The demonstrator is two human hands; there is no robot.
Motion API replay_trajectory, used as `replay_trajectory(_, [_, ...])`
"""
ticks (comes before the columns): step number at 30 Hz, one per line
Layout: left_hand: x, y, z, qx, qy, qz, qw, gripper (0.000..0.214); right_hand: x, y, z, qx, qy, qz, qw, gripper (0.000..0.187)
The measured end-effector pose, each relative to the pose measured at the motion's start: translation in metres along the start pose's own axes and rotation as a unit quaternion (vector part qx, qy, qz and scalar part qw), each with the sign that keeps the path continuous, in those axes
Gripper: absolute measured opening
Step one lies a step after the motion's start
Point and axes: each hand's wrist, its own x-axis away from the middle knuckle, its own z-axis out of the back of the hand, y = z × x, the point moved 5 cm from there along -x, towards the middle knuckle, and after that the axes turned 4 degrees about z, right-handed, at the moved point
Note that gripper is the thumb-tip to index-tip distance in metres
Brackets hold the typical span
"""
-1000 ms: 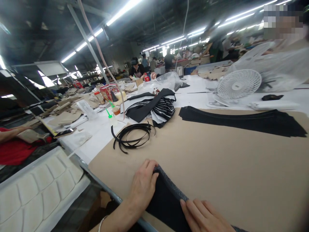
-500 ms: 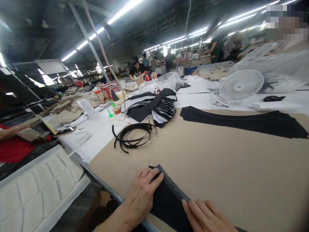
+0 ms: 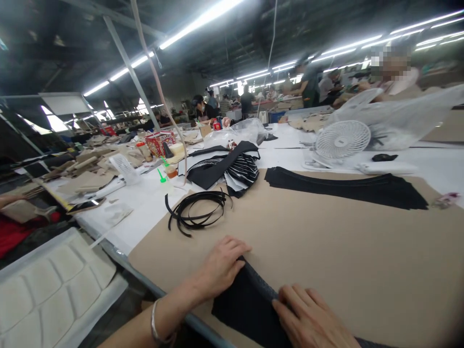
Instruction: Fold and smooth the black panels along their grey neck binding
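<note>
A black fabric piece [image 3: 250, 307] with a dark grey strip [image 3: 259, 280] along its curved edge lies on the brown sheet in front of me. My left hand [image 3: 226, 263] grips its far end between thumb and bent fingers, which cover that corner. Lower on the same edge, my right hand [image 3: 308, 314] holds the strip and fabric, fingers close together. Part of the piece under my right hand is hidden. A coil of thin black strips [image 3: 197, 210] rests beyond my left hand. Further right lies a stack of long curved black pieces [image 3: 344, 188].
Brown sheet [image 3: 344, 251] covers the near tabletop. Behind are a fanned pile of black-and-white pieces [image 3: 224, 166], a white fan [image 3: 342, 140], a plastic bag [image 3: 402, 116] and a green-tipped bottle [image 3: 169, 169]. Quilted cream panels [image 3: 47, 290] sit left of the table edge. Co-workers are further back.
My left hand has shifted slightly up and right over the fabric's far end, and more of that forearm shows. My right hand stays on the edge. The camera view has turned a little right.
</note>
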Motion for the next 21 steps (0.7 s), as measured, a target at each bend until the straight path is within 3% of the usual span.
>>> replay_trajectory(5, [-0.017,0.002,0.000,-0.053,-0.123,-0.036,0.990,0.029,-0.027,0.006,-0.004,-0.130,-0.085,-0.163,0.974,0.019])
replay_trajectory(9, [-0.022,-0.005,-0.001,-0.043,-0.142,-0.041,0.988,0.016,-0.048,0.009,-0.024,-0.209,-0.137,-0.266,0.931,0.023])
replay_trajectory(12, [-0.023,-0.011,-0.003,-0.024,-0.146,-0.038,0.988,0.014,-0.057,0.010,-0.035,-0.218,-0.149,-0.296,0.918,0.021])
replay_trajectory(21, [-0.021,-0.016,-0.001,0.013,-0.127,-0.053,0.990,0.016,-0.056,0.011,-0.041,-0.209,-0.130,-0.310,0.918,0.018])
